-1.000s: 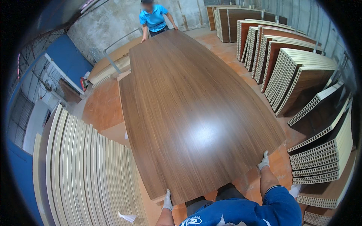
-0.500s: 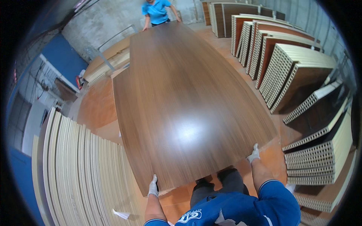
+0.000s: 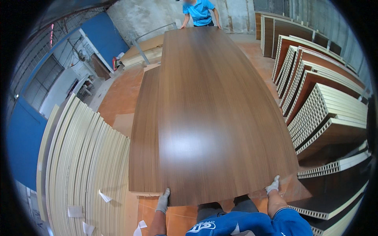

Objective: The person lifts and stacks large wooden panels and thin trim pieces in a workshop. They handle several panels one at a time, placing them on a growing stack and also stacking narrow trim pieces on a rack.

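A large brown wood-grain panel (image 3: 220, 98) stretches away from me, its near corners in my two gloved hands. My left hand (image 3: 163, 201) grips the near left corner, thumb along the side and fingers hidden below the edge. At the near right corner, my right hand (image 3: 272, 185) holds the edge with its thumb up and the fingers out of sight underneath. A second brown panel (image 3: 145, 133) lies lower and shows as a strip along the left. At the far end, a person in a blue shirt (image 3: 201, 13) has both hands on the panel's corners.
Pale boards (image 3: 84, 157) stand upright in a dense row on my left. Along the right wall lean several panels with honeycomb-like edges (image 3: 311, 110). Farther back are a metal rail frame (image 3: 141, 51) and flat boards (image 3: 141, 53). The floor (image 3: 118, 94) is orange tile.
The held panel has shifted right, and a strip of the lower panel now shows on its left. Both my hands have moved along with it. The whole view has also turned.
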{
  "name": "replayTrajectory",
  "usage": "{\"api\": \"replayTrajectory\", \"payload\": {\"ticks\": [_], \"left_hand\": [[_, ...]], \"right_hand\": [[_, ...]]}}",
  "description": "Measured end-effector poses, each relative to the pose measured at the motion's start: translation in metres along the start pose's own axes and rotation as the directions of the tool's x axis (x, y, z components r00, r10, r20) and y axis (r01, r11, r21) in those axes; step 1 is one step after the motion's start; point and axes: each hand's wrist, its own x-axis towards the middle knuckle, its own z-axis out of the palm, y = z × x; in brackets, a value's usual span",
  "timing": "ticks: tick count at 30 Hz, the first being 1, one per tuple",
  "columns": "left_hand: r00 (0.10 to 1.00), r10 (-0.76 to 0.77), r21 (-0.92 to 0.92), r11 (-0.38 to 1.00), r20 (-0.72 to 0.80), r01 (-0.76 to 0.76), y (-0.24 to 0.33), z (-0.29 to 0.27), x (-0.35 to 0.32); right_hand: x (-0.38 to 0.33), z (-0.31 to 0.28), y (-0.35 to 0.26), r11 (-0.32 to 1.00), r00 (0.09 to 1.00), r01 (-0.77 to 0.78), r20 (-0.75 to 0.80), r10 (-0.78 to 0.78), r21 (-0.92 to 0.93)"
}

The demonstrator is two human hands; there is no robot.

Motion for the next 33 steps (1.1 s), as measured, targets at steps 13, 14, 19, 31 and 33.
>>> {"api": "replayTrajectory", "payload": {"ticks": [13,14,19,31,33], "left_hand": [[0.966,0.248,-0.025,0.968,-0.067,-0.250,0.024,0.182,-0.121],[0.975,0.209,-0.064,0.975,-0.074,-0.214,0.028,0.198,-0.135],[0.977,0.080,0.051,0.996,-0.199,-0.071,0.077,0.278,-0.193],[0.920,0.208,0.172,0.972,-0.333,-0.157,0.121,0.315,-0.208],[0.927,0.206,0.163,0.973,-0.315,-0.161,0.117,0.313,-0.202]], "right_hand": [[0.085,-0.004,-0.195,1.000,0.997,0.022,0.069,-0.021,-0.016],[0.098,-0.004,-0.206,0.997,0.998,0.012,0.060,-0.007,-0.081],[0.152,0.012,-0.259,0.983,0.993,0.002,0.120,0.020,-0.181],[0.175,0.041,-0.288,0.988,0.970,-0.049,0.229,0.082,-0.148],[0.171,0.046,-0.294,0.983,0.982,-0.016,0.183,0.050,-0.182]]}}
